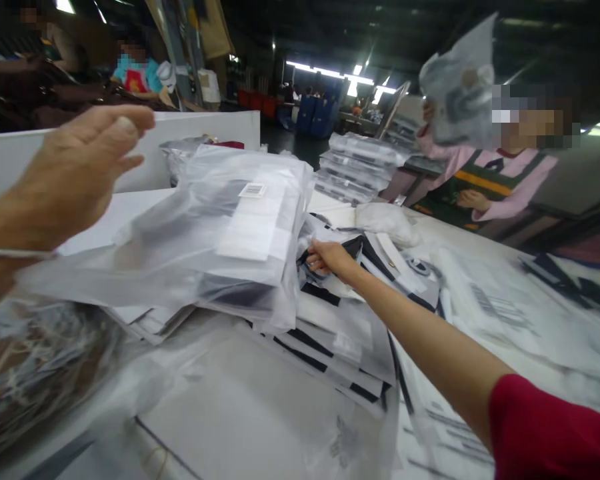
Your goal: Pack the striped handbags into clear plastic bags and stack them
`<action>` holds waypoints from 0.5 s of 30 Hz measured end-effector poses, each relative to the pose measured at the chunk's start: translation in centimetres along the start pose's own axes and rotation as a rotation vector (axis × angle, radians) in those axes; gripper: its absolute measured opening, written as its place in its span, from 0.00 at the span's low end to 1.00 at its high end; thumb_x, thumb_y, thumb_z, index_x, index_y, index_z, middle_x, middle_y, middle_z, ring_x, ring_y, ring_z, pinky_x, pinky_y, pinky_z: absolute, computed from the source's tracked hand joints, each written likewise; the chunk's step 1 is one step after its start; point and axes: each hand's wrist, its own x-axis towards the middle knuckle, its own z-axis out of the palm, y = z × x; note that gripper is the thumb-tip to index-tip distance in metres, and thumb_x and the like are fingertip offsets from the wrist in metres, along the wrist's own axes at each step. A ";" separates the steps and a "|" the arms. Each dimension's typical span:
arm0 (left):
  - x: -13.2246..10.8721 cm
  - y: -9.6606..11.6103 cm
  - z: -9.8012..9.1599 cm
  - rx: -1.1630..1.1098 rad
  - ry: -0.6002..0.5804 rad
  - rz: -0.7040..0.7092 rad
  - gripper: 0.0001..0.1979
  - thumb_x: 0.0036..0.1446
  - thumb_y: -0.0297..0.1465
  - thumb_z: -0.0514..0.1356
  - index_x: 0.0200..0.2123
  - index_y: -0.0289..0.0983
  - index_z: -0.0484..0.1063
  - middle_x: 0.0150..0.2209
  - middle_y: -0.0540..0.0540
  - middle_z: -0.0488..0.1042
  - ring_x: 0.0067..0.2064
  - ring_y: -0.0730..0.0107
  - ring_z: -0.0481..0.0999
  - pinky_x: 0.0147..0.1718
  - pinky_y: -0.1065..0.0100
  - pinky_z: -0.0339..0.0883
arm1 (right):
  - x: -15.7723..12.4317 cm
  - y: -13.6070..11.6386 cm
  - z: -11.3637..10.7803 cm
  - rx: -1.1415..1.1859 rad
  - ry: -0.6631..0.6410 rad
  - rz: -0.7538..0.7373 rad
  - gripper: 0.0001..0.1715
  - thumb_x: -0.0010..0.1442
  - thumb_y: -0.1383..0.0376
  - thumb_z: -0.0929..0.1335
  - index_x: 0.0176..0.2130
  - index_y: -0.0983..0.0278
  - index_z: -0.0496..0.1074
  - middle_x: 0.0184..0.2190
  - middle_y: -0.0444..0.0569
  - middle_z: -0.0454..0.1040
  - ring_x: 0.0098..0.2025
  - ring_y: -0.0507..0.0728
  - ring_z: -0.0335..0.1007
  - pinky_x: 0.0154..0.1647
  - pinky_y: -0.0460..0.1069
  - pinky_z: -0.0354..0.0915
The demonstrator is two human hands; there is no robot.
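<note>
Lying at the lower left, a heap of crumpled clear plastic (45,373) sits below the person's left hand (85,163), which is raised with fingers extended and loosely together, gripping nothing. A pale partition (233,125) rises behind. To the right of this hand, in the middle of the worktable, a bagged packet (190,227) rests on white sheets (147,323), its clear film trailing leftward; a barcode label (253,191) marks its upper face. Just beside its right edge, the right hand (327,259) has its fingers curled among grey-and-dark pieces (363,350); whether they pinch film or fabric cannot be told. Farther back stands a stack of bagged packets (357,170). At right, across the table, a co-worker (495,177) in a dark green apron lifts another clear bag (460,93) in one hand. White plastic packaging (500,300) spreads over the table's right side.
</note>
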 end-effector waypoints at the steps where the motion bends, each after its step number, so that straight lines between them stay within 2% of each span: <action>1: -1.0 1.5 0.1 0.095 -0.116 0.118 0.26 0.63 0.48 0.52 0.61 0.44 0.63 0.61 0.53 0.67 0.60 0.58 0.69 0.55 0.42 0.62 | 0.0 0.6 -1.5 -0.115 0.080 -0.062 0.17 0.66 0.55 0.63 0.43 0.64 0.74 0.42 0.55 0.77 0.49 0.63 0.71 0.51 0.58 0.66; 3: -4.0 4.1 1.1 0.337 -0.432 0.412 0.35 0.51 0.58 0.58 0.61 0.53 0.64 0.62 0.57 0.66 0.59 0.49 0.70 0.56 0.41 0.63 | 0.1 1.7 -3.8 -0.352 0.227 -0.206 0.14 0.61 0.63 0.67 0.47 0.62 0.74 0.51 0.55 0.74 0.57 0.66 0.63 0.58 0.60 0.58; 4: -5.5 4.9 1.9 0.421 -0.528 0.528 0.42 0.46 0.58 0.61 0.63 0.54 0.59 0.64 0.54 0.63 0.60 0.47 0.69 0.56 0.43 0.65 | 0.3 2.0 -4.4 -0.527 0.289 -0.301 0.17 0.60 0.66 0.67 0.49 0.62 0.73 0.53 0.56 0.72 0.59 0.67 0.60 0.59 0.60 0.56; 5: -6.9 5.4 2.9 0.493 -0.531 0.600 0.48 0.42 0.57 0.64 0.65 0.52 0.56 0.66 0.51 0.62 0.60 0.46 0.68 0.57 0.44 0.65 | 0.6 2.2 -4.6 -0.728 0.339 -0.400 0.20 0.58 0.67 0.67 0.51 0.63 0.73 0.55 0.58 0.71 0.59 0.68 0.59 0.59 0.61 0.55; 7: -8.9 5.5 4.8 0.590 -0.501 0.686 0.48 0.44 0.50 0.65 0.67 0.49 0.52 0.67 0.48 0.60 0.61 0.47 0.67 0.58 0.45 0.63 | 1.3 2.2 -4.2 -1.068 0.369 -0.535 0.22 0.56 0.66 0.69 0.51 0.66 0.73 0.53 0.61 0.71 0.57 0.70 0.61 0.56 0.63 0.56; 9: -9.6 4.7 6.1 0.634 -0.487 0.719 0.43 0.48 0.41 0.61 0.68 0.47 0.50 0.68 0.47 0.58 0.62 0.49 0.66 0.60 0.46 0.59 | 2.1 1.8 -3.5 -1.169 0.335 -0.550 0.21 0.54 0.62 0.70 0.48 0.66 0.75 0.51 0.62 0.73 0.54 0.71 0.63 0.54 0.63 0.57; 11: -9.4 3.8 6.8 0.634 -0.505 0.731 0.43 0.48 0.34 0.57 0.68 0.47 0.48 0.69 0.47 0.55 0.64 0.52 0.64 0.62 0.46 0.55 | 3.0 1.5 -3.6 -1.077 0.386 -0.529 0.20 0.56 0.59 0.69 0.47 0.65 0.75 0.49 0.60 0.74 0.52 0.70 0.64 0.53 0.63 0.58; 13: -9.0 3.4 6.9 0.613 -0.513 0.709 0.44 0.47 0.31 0.56 0.68 0.47 0.47 0.69 0.48 0.55 0.65 0.53 0.62 0.63 0.47 0.53 | 3.7 1.8 -5.0 -0.826 0.582 -0.484 0.20 0.60 0.57 0.67 0.48 0.64 0.74 0.50 0.58 0.74 0.53 0.68 0.64 0.56 0.62 0.58; 15: -8.9 3.3 6.9 0.587 -0.512 0.664 0.44 0.47 0.31 0.58 0.68 0.49 0.48 0.69 0.50 0.54 0.65 0.55 0.61 0.64 0.48 0.51 | 4.1 3.0 -7.2 -0.441 0.774 -0.308 0.21 0.61 0.55 0.66 0.49 0.65 0.73 0.50 0.58 0.73 0.55 0.66 0.64 0.60 0.61 0.56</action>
